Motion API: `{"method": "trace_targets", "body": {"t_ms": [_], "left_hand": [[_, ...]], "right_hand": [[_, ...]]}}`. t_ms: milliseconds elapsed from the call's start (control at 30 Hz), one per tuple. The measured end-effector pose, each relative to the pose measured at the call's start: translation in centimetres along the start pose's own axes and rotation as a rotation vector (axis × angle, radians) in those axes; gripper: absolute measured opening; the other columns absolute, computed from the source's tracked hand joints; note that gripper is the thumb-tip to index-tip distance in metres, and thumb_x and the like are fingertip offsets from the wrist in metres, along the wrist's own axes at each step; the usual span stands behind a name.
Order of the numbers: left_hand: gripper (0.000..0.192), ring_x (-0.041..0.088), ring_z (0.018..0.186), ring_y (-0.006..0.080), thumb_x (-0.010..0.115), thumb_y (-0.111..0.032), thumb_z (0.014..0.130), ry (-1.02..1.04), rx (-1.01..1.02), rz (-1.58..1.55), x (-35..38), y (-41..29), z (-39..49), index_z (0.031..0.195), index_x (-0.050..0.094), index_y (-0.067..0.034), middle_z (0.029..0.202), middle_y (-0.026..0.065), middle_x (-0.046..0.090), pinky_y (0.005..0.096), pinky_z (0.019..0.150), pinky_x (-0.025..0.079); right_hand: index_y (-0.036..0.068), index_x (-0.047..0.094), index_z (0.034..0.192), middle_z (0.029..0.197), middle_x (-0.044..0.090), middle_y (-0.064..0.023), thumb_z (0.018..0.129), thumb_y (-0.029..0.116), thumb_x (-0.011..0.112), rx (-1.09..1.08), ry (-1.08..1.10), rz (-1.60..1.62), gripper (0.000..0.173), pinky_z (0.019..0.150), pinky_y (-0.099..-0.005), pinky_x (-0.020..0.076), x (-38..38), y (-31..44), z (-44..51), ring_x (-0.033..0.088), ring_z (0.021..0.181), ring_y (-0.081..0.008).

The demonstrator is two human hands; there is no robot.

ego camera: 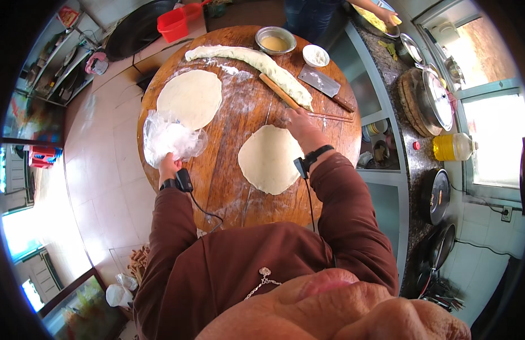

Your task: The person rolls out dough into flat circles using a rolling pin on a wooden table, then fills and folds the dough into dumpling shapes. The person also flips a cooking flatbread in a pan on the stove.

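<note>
My left hand (170, 163) grips the near edge of a clear plastic bag (171, 138) with white contents, probably flour, at the left of a round wooden table (220, 178). The bag overlaps a rolled-out dough sheet (190, 97). My right hand (300, 123) rests at the near end of a wooden rolling pin (279, 91); whether its fingers close on it is unclear. A second dough sheet (271, 159) lies just below that hand. Behind the pin stretches a long roll of dough (256, 61). Wooden chopsticks (332, 116) lie right of my right hand.
A cleaver (320, 80), a white bowl of flour (316, 56) and a metal bowl of yellowish liquid (275, 42) are at the table's far right. Another person's hand (388, 18) is over a basin on the counter (409, 157), where an oil bottle (451, 147) stands. A red plastic container (172, 25) is beyond the table.
</note>
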State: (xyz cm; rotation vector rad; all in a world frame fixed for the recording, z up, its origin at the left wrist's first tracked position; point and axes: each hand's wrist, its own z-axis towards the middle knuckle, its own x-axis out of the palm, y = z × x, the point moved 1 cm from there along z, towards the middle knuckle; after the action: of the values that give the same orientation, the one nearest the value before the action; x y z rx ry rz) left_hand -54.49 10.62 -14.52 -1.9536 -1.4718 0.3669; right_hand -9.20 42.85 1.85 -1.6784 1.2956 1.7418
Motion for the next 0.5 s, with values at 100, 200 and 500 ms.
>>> {"method": "trace_targets", "body": {"t_ms": [100, 200, 500], "left_hand": [[0.038, 0.056, 0.104, 0.0237, 0.062, -0.028, 0.092, 0.079, 0.109, 0.417, 1.4, -0.9, -2.4, 0.124, 0.058, -0.008, 0.118, 0.0086, 0.058, 0.0365, 0.086, 0.052], [0.042, 0.055, 0.107, 0.0236, 0.062, -0.027, 0.092, -0.064, 0.051, 0.115, 2.1, -0.4, -3.2, 0.129, 0.056, -0.008, 0.123, 0.0083, 0.058, 0.0375, 0.086, 0.051], [0.041, 0.056, 0.114, 0.0245, 0.064, -0.025, 0.094, -0.048, -0.093, -0.046, 2.8, -1.6, -6.1, 0.13, 0.056, -0.009, 0.128, 0.0086, 0.057, 0.0386, 0.09, 0.051]], "right_hand": [[0.017, 0.054, 0.137, 0.136, 0.054, -0.0172, 0.093, 0.025, 0.061, 0.057, 0.115, -0.017, 0.045, 0.106, -0.0503, 0.0436, -0.7, 2.2, 1.8, 0.05, 0.13, -0.0387], [0.016, 0.055, 0.135, 0.135, 0.055, -0.016, 0.094, 0.026, 0.061, 0.079, 0.171, -0.067, 0.043, 0.105, -0.0506, 0.0442, 0.0, 4.4, 2.5, 0.049, 0.131, -0.0375], [0.012, 0.059, 0.128, 0.133, 0.054, -0.0133, 0.095, 0.024, 0.055, 0.184, -0.128, -0.214, 0.035, 0.103, -0.0513, 0.0426, 4.0, 5.2, 5.9, 0.047, 0.131, -0.0354]]}}
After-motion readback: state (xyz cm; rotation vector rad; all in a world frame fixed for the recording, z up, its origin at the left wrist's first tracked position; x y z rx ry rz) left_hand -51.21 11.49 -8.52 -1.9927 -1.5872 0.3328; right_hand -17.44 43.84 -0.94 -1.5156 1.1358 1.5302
